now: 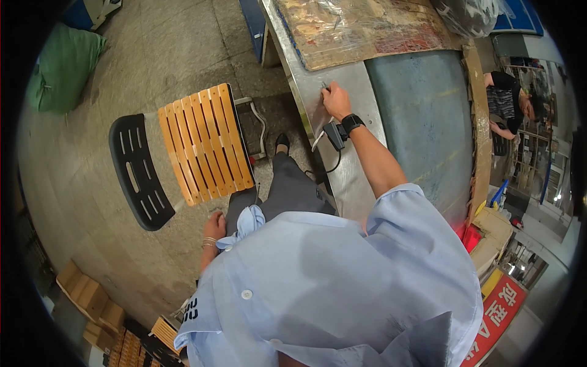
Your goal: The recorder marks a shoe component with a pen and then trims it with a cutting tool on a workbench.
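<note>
Head view showed the right hand [337, 101] pinching a small object [324, 85] over the metal table [356, 177]; the left hand [214, 226] hung near the chair [205, 145], grip unclear.

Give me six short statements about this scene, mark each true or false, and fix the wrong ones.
1. The right hand is over the metal ledge. True.
2. A black band circles the right wrist. True.
3. The chair has a slatted wooden seat. True.
4. The left hand grips the chair's backrest. False: it is beside the leg, apart from the backrest.
5. The shirt is red. False: light blue.
6. The sack at upper left is white. False: green.
</note>
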Demonstrator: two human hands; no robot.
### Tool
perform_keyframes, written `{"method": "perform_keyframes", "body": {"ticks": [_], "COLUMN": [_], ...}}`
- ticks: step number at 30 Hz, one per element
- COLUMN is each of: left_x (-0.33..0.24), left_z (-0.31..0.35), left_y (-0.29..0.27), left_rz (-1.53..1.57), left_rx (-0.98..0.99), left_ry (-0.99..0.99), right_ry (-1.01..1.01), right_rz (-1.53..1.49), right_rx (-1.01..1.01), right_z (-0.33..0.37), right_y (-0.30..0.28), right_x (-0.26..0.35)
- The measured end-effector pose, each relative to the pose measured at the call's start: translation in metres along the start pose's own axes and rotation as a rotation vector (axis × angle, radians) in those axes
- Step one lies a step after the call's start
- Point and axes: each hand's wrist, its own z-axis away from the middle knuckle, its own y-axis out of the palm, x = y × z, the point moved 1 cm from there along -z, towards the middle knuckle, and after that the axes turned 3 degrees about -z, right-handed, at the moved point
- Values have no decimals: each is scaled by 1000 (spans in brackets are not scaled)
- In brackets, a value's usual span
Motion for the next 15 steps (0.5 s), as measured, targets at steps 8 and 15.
{"method": "perform_keyframes", "body": {"ticks": [8,15], "left_x": [-1,-6], "left_z": [-1,-4], "left_y": [0,-1], "left_rz": [-122,-107], "left_rx": [25,0], "left_ry": [76,61], "right_ry": [-37,181], "right_rz": [31,-206], "right_rx": [45,107], "right_z": [-16,-16], "right_y": [-2,-1], "right_x": [20,11]}}
